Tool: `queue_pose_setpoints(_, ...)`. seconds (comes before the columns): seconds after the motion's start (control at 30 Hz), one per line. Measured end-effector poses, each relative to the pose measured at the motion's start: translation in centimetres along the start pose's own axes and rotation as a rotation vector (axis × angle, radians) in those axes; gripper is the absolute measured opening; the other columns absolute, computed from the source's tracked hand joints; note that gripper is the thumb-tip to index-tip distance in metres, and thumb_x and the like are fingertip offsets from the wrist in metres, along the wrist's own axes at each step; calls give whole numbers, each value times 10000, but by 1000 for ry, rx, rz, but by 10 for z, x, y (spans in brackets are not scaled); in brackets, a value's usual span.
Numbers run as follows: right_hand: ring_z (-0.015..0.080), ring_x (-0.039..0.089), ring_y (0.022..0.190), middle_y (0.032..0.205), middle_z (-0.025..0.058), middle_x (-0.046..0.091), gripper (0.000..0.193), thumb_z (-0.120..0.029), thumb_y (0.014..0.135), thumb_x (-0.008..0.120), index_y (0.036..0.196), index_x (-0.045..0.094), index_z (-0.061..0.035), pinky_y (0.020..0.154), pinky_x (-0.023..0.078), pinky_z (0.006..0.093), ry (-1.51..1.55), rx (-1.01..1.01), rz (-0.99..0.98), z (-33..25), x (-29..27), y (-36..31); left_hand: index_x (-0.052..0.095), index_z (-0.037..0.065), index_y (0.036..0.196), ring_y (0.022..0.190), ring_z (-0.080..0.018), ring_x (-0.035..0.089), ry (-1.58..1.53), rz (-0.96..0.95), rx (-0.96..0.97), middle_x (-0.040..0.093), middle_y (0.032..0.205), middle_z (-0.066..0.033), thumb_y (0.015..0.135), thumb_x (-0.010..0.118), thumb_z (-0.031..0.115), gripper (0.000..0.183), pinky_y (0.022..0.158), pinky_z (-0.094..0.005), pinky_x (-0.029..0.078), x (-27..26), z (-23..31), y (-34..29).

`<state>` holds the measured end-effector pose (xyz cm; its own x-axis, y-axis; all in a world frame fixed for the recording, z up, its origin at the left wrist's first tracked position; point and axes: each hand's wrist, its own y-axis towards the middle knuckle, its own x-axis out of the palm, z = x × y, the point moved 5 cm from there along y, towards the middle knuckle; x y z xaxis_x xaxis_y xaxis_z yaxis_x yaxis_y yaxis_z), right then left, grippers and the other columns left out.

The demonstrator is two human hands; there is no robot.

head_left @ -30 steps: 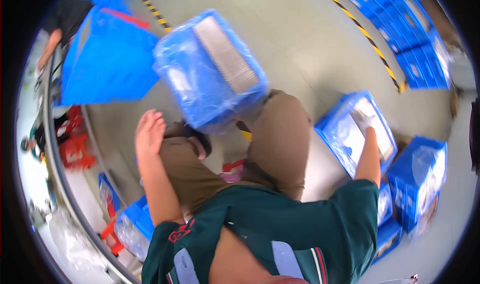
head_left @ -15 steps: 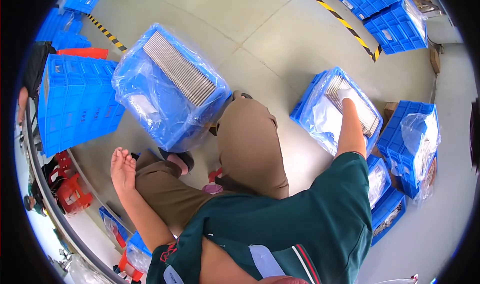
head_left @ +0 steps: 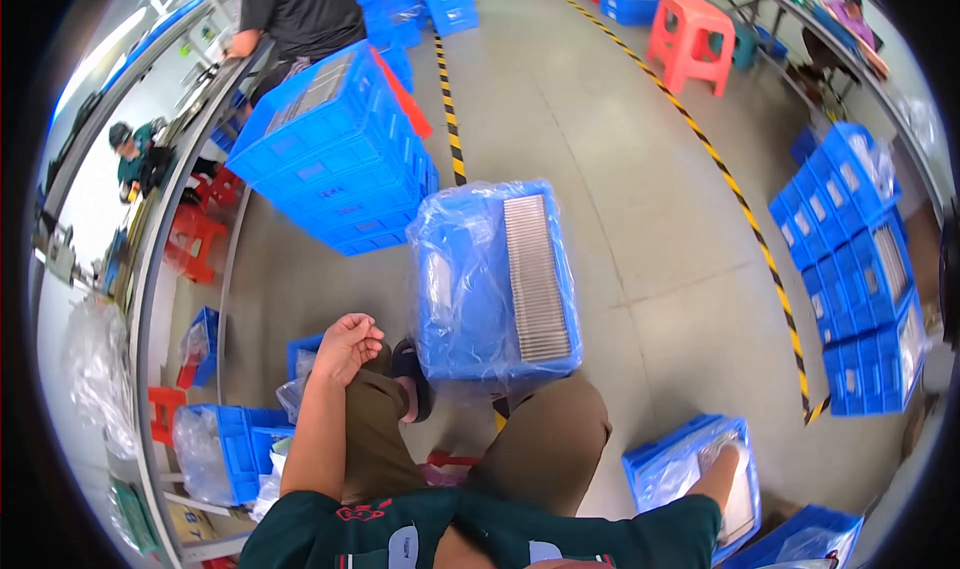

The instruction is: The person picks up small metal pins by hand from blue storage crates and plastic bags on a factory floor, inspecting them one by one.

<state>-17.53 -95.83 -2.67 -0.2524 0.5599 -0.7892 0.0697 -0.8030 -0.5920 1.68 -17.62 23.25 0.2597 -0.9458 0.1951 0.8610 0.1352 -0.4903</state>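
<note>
Compared with the earlier frame, head view, the lined blue crate (head_left: 569,299) shifts to mid-picture and the right-hand crate (head_left: 660,449) drops toward the lower edge — apparently a camera turn. One row of grey parts (head_left: 537,279) occupies the lined blue crate's right side, ahead of the knees; the left portion, showing only film (head_left: 460,269), appears unfilled. Left hand (head_left: 347,352): fingers curled together, nothing visibly held. Right hand (head_left: 735,456): within the right-hand crate — finger state cannot be determined. Labels (head_left: 817,307) on the right stack (head_left: 868,364) are too small to read; red printing (head_left: 362,511) marks the shirt (head_left: 640,535).
</note>
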Motion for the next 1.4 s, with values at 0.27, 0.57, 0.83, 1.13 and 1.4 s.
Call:
queue_pose_setpoints(0.27, 229, 523, 1072, 1167, 121, 534, 362, -213, 829, 442, 1143, 537, -61, 851, 454, 378, -171, -18, 171, -1, -20, -42, 505, 71, 903, 612, -122, 559, 44, 58, 10, 594, 757, -57, 877, 493, 172, 105, 570, -231, 456, -9, -2, -14)
queue_pose_setpoints(0.57, 297, 598, 888, 1005, 197, 594, 390, -321, 833, 476, 1022, 588, 1, 719, 486, 390, 378, -103, 188, 27, 9, -25, 510, 68, 936, 647, -120, 549, -36, -10, 38, 587, 787, -53, 867, 515, 171, 125, 604, -245, 455, -10, -6, -11)
queue_pose_setpoints(0.83, 78, 345, 365, 488, -5, 399, 110, -183, 809, 569, 800, 558, -74, 331, 275, 213, 1382, -352, -261, -46, -8, -172, 556, 77, 870, 630, -118, 551, -132, -161, 82, 591, 747, -43, 848, 546, 159, 86, 582, -250, 456, -1, -4, -22)
queue_pose_setpoints(1.13, 66, 396, 418, 551, -14, 463, 90, -119, 797, 575, 792, 557, -31, 373, 287, 202, 814, -1296, -388, -212, -69, -470, 564, 57, 891, 622, -105, 544, -393, -362, 97, 580, 754, -34, 840, 558, 136, 94, 567, -238, 458, 10, 5, -26)
queue_pose_setpoints(1.4, 39, 415, 484, 587, -19, 513, 80, -123, 825, 555, 846, 567, -46, 424, 309, 194, 606, -1657, -578, -300, -20, -666, 571, 44, 890, 607, -89, 535, -506, -578, 187, 570, 713, -15, 852, 536, 166, 132, 559, -226, 453, 50, 67, 7)
